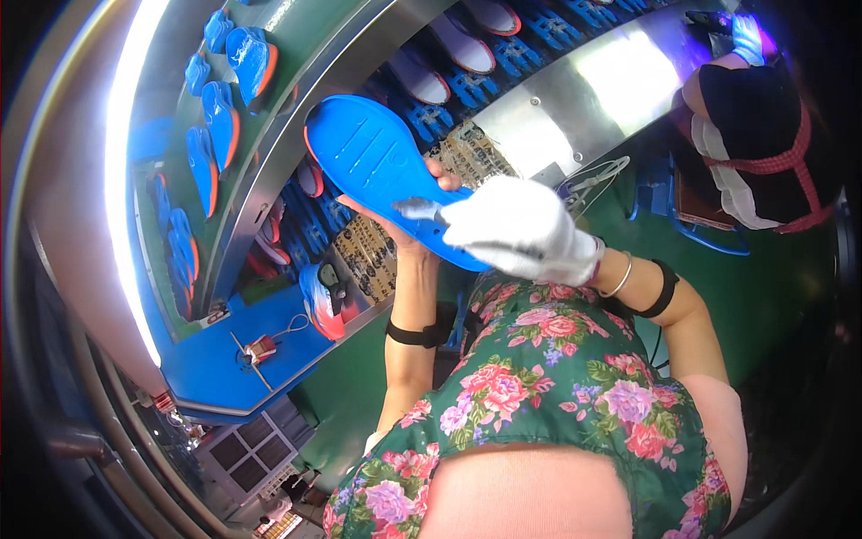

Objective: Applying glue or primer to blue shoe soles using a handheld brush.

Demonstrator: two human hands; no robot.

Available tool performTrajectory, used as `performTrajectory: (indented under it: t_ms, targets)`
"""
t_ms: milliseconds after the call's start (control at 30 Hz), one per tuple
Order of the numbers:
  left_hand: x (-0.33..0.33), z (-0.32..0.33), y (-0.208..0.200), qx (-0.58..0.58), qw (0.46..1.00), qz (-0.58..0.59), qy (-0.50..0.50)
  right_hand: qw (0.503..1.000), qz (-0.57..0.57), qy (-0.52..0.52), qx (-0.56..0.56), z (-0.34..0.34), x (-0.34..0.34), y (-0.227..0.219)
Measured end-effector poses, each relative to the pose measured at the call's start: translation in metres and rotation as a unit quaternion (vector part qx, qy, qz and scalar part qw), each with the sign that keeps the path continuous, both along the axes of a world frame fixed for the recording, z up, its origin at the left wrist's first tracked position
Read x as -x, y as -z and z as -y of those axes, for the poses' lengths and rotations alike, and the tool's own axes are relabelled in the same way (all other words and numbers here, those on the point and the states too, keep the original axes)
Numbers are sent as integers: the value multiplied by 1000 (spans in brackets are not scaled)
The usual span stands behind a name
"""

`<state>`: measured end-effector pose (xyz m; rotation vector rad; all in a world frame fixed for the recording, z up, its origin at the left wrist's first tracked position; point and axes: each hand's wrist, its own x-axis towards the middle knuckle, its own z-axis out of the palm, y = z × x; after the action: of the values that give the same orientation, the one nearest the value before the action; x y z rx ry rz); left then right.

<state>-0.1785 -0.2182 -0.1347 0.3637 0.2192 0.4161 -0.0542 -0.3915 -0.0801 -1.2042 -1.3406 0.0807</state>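
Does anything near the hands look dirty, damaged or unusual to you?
Mildly, yes: the brown cardboard sheet left of the left hand shows dark blotches, so looks soiled. Also, the right hand wears a white fabric glove, while the left, holding a flat blue shoe sole, is bare.

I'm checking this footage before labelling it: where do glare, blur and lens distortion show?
In the head view, the light tube is blown out and the metal ledge carries glare patches; also in the head view, the gloved right hand looks blurred and washed out, while grooves on the blue sole read fairly clearly; the head view's fisheye bends the tube and darkens the corners.
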Motion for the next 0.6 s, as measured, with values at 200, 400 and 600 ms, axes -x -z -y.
performTrajectory:
  t_ms: [200, 400, 600]
  targets:
    - [-1, -13, 10, -4, 998, 56, -21, 977, -178, -108, 43, 3, 4, 2]
    - [-4, -17, 1, -14, 1000, 15, 8, 997, 67, -38, 21, 10, 7, 5]
    - [-11, -22, -8, -25, 996, 44, 67, 987, -134, -84, 28, 17, 7, 9]
